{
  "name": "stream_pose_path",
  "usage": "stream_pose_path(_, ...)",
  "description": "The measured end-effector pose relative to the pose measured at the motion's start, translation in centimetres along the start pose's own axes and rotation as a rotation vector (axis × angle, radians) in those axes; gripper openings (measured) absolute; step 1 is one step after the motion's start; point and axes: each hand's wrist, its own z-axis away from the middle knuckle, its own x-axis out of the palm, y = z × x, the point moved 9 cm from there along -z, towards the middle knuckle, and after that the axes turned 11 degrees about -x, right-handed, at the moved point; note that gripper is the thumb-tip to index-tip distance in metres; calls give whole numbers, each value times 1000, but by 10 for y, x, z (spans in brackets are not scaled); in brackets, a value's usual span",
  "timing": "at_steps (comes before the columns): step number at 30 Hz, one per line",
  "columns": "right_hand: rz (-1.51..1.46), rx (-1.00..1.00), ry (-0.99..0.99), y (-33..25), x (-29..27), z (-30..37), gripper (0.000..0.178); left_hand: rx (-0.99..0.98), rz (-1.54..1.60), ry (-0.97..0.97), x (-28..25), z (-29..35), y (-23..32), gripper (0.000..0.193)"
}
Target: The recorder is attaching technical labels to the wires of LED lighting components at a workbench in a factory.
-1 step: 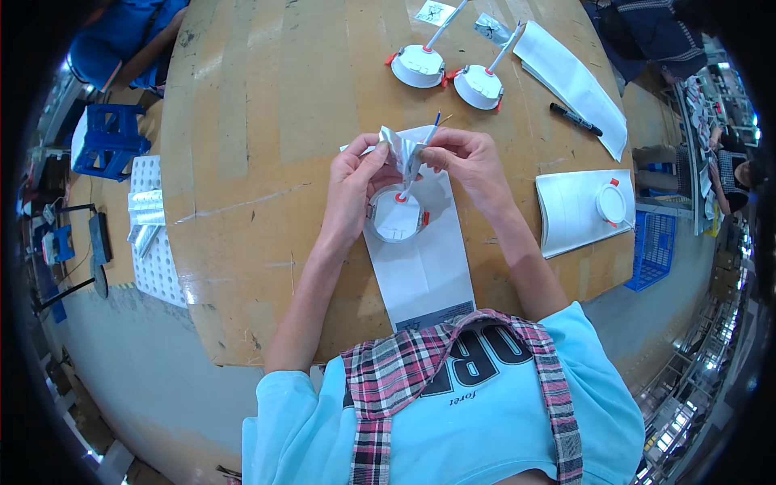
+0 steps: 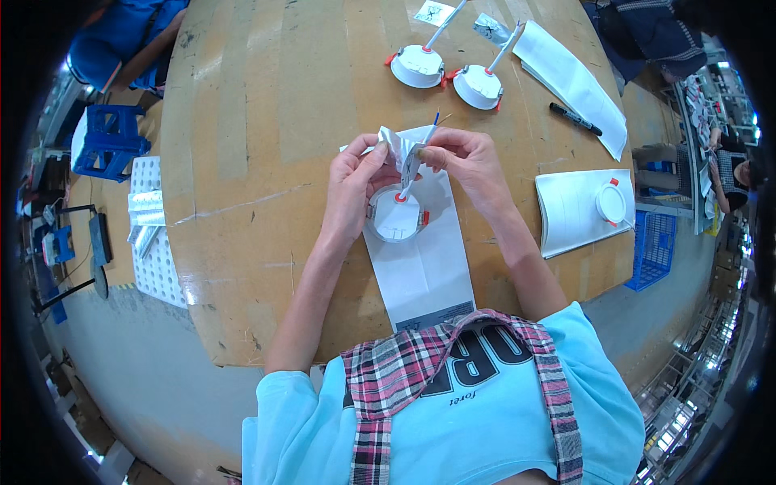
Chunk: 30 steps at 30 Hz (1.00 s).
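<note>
We work at a cardboard-covered table (image 2: pixel 267 121) on a factory floor. A round white downlight (image 2: pixel 396 217) rests on a flat white bag (image 2: pixel 424 267), keeping it off the board. Our left hand (image 2: pixel 356 182) and right hand (image 2: pixel 469 158) both pinch a folded white leaflet (image 2: pixel 402 149) above it, near the lamp's wires (image 2: pixel 435 121). Two finished lamps (image 2: pixel 449 74) sit well apart.

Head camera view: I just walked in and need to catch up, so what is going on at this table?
A person at a cardboard-covered table holds a small folded paper sheet between both hands, left hand and right hand, above a round white downlight. The lamp lies on a long white bag. Thin wires stick up by the right fingers. Two more white downlights sit farther back, another lies on a bag at the right, with a black marker nearby.
</note>
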Motion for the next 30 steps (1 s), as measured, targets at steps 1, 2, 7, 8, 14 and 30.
stream_pose_path(1,0,0,0,0,2,0,16,3,-7,13,-3,-1,-1,21)
stream_pose_path(2,-27,0,20,-1,2,1,17,5,-14,26,-6,-1,-2,21)
stream_pose_path(7,-54,-4,50,-1,0,1,19,19,-10,23,-4,-2,-3,21)
stream_pose_path(8,-15,-15,81,-2,-2,2,19,24,2,26,-4,-2,-2,21)
stream_pose_path(14,67,-41,191,-7,-6,7,17,55,-8,-8,-1,0,5,20)
stream_pose_path(30,276,-407,282,-60,-25,1,21,20,66,-6,-4,-2,3,19)
